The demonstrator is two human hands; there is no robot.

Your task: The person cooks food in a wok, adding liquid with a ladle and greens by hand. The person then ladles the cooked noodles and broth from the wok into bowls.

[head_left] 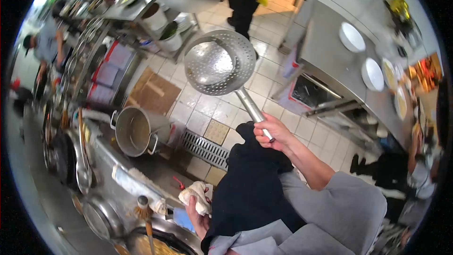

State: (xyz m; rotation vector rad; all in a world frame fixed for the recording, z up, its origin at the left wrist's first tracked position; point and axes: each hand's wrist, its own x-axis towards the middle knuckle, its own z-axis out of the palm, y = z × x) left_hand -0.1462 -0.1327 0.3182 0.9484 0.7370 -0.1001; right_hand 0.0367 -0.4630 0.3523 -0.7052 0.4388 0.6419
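Observation:
My right hand [277,133] is wrapped round the metal handle of a large perforated skimmer [244,63], held out over the floor. A smaller shiny round shape shows within its bowl; I cannot tell whether it is a separate piece. Lower down, near the stove edge, my left hand [198,219] grips a bunched white cloth [195,197]. Left of that hand, a wooden-handled brush [144,212] stands beside a wok [163,243] with yellowish contents. A tall stock pot [133,132] with two handles is beyond the cloth.
A steel counter [325,42] on the right carries white bowls [352,37] and plates. Left lie a ladle [84,177] and a metal pan [103,217] on the stove. A floor drain [205,148] crosses the tiles. A person [240,0] holding something yellow stands ahead; others are at both sides.

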